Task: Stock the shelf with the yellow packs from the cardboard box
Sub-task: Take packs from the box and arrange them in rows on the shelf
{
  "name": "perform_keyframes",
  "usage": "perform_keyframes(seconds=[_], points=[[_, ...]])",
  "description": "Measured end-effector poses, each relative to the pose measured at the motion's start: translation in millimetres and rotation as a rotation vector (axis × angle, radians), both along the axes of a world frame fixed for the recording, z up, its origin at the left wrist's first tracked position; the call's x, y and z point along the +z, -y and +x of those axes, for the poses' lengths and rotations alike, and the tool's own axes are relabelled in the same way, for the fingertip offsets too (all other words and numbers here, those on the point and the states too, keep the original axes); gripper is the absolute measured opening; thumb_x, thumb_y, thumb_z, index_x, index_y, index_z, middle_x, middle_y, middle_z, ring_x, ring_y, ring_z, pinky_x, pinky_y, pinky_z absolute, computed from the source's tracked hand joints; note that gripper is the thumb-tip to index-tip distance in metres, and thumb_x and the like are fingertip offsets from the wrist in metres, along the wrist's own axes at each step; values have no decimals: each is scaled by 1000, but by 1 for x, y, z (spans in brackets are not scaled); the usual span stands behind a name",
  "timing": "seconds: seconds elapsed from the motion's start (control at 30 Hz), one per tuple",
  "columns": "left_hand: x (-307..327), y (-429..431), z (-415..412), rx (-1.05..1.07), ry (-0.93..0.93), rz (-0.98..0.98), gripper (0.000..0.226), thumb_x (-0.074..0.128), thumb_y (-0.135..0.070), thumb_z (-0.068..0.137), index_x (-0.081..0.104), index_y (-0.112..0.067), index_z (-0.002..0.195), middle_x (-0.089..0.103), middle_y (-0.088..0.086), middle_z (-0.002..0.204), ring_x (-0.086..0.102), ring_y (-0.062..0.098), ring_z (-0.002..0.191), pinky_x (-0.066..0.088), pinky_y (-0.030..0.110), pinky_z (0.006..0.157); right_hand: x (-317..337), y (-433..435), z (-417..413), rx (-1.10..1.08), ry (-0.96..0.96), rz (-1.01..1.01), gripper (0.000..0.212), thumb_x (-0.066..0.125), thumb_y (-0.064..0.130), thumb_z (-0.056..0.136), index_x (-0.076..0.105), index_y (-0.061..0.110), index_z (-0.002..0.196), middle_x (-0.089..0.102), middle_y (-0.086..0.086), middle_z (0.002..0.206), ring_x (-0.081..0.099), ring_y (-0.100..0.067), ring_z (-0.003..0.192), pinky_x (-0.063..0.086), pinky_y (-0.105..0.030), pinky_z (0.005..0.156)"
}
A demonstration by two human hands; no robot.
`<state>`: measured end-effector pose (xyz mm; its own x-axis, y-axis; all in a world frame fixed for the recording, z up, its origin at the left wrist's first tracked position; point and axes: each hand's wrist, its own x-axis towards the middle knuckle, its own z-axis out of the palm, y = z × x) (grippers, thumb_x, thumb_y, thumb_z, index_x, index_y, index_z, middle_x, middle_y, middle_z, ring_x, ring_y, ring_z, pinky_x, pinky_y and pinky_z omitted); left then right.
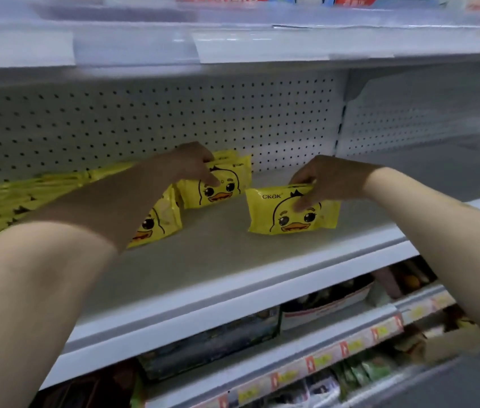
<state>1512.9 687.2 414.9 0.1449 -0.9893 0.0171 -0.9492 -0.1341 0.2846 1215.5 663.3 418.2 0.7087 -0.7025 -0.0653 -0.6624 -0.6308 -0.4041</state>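
Both forearms are reaching over the white shelf. The right hand is pinching the top edge of a yellow pack, which is standing upright mid-shelf. Farther in, the left hand is gripping the rear packs, which are standing just before the pegboard panel.

yellow packs: glossy plastic film | shelf: matt painted metal

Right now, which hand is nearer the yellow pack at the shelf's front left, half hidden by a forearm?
Left. The left hand grips the rear pack just behind the front-left pack; the right hand holds a separate pack off to the right.
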Motion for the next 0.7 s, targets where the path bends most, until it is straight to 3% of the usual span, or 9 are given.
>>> perform_keyframes(seconds=[0.1,0.2,0.27,0.5,0.7], points=[[-8,10,10,-22,50,-29,68,81,-43,75,60,-7,128,62,11,125,58,27,110,44,31,86,-2,8,5,-20,33,5,21,84,33,76,76,26,95,76,10,90,70,-9,85,57,-35,86],[-17,19,18,-39,74,-46,64,82,-42,74,63,-6,123,64,13,119,57,25,97,40,29,75,-6,14,10,-44,80,21,23,85,31,74,76,28,96,75,13,91,69,-3,80,54,-25,73],[-22,23,21,-40,82,-60,64,82,-40,74,62,-5,124,63,12,120,58,25,100,43,30,77,-8,17,13,-57,85,9,24,86,32,74,76,29,96,75,13,91,68,-1,78,51,-21,69],[-27,34,31,-53,126,-120,73,81,-38,76,52,-10,137,52,10,139,50,28,123,44,35,98,-10,22,24,-55,35,-10,25,85,30,75,76,24,97,74,5,92,69,-13,89,55,-31,79],[-30,39,32,-52,290,-200,66,84,-48,68,57,-22,123,58,6,119,50,26,110,43,33,79,-9,32,35,-35,28,1,28,87,28,74,76,24,99,75,9,90,69,-11,87,56,-35,84]])
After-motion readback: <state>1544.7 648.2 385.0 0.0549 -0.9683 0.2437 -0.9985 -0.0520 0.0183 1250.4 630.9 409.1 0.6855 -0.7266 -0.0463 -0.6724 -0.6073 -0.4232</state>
